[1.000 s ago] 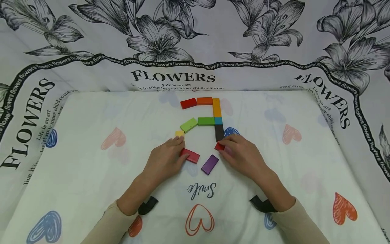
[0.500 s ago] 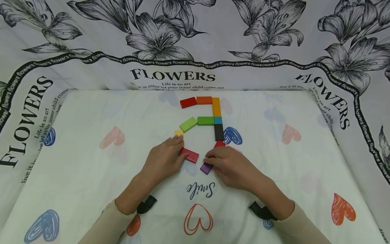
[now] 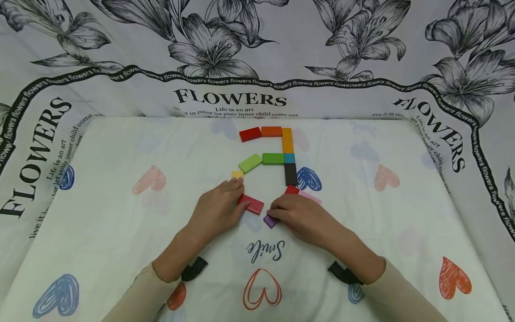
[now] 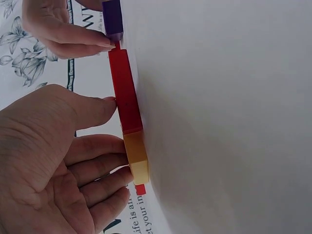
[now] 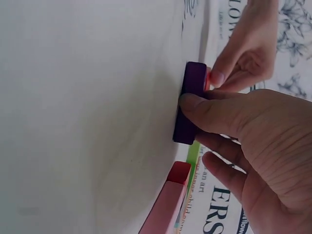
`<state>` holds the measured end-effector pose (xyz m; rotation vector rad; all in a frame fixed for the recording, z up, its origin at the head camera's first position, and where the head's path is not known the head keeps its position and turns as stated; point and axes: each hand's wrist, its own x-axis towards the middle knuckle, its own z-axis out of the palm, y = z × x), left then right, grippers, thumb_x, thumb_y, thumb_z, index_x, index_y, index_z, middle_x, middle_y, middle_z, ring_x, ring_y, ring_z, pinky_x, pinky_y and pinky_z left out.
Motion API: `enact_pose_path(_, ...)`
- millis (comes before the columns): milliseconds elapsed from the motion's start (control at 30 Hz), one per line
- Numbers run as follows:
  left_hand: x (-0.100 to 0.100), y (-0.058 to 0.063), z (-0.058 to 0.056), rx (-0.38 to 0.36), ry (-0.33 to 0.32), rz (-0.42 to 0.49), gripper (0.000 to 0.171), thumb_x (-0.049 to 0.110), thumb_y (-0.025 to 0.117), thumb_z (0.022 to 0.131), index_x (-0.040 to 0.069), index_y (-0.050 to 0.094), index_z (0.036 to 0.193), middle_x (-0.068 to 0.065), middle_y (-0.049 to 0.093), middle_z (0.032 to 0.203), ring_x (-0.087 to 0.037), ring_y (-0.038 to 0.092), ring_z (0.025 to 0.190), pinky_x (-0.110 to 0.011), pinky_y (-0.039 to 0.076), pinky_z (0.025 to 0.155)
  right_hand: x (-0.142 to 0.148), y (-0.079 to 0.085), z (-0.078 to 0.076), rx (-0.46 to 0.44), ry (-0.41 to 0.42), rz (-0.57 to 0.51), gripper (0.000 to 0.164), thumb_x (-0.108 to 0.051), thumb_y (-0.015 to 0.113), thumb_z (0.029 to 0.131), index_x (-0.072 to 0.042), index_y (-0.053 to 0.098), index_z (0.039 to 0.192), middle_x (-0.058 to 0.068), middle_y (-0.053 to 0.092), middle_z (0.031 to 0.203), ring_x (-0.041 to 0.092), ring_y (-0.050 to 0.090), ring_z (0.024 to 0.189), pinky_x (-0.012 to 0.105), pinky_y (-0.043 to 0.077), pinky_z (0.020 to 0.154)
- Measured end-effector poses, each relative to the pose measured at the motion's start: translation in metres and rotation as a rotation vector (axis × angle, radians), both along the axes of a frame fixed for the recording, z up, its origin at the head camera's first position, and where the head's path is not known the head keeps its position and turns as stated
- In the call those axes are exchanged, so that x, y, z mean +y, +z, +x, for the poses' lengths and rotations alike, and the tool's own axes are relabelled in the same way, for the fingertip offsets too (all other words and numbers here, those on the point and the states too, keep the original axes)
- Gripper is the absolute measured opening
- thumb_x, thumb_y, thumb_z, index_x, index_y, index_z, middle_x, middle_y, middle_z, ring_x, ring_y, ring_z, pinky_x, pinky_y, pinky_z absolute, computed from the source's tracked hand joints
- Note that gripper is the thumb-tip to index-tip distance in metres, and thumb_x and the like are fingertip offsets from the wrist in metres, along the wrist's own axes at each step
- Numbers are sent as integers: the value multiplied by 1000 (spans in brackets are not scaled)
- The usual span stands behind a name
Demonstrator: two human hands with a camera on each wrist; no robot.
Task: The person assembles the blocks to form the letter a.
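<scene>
My left hand [image 3: 217, 206] rests beside two blocks with its fingers extended. Its thumb touches a red block [image 4: 127, 92], and its fingertips lie along a yellow block [image 4: 136, 153] that sits end to end with the red one. A purple block [image 5: 186, 129] is pinched between the thumb and fingers of my right hand [image 3: 311, 220]; in the head view the hand covers most of it. Just beyond that hand are a small red block [image 3: 292, 189] and a pink block [image 3: 310, 197], both partly hidden in the head view.
Farther back, a chain of blocks continues: black [image 3: 290, 174], blue [image 3: 289, 158], green [image 3: 273, 158], light green [image 3: 250, 163], amber [image 3: 287, 140], orange [image 3: 271, 131] and red [image 3: 250, 134]. All lie on a white cloth [image 3: 362, 232] printed with hearts. Black straps [image 3: 194, 269] hang at both wrists.
My right hand has left the small red block, moved toward the front left and taken hold of the purple block, shifting it slightly. The pink block has come into sight. The left hand stays put.
</scene>
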<state>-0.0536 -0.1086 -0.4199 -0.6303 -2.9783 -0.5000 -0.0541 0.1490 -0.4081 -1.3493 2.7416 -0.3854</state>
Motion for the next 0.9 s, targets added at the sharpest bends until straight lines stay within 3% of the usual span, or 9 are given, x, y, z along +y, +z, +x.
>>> enact_pose_path(567,1,1,-3,-12,-10,-20,37,27,79,95,5,75,124,-13,68,145,-27,66,136,-43,53,115,-4,6,-18,89,26,8,31,-10,84,90,-14,81,120,3,78,117,22,73,112,37,61,102)
enact_pose_path(900,-1,2,-1,-18,-2,-28,42,28,79,95,4,74,130,-14,68,145,-28,66,136,-43,54,114,-7,1,-23,81,30,-3,30,-10,83,91,-14,81,120,3,78,117,21,73,111,36,61,102)
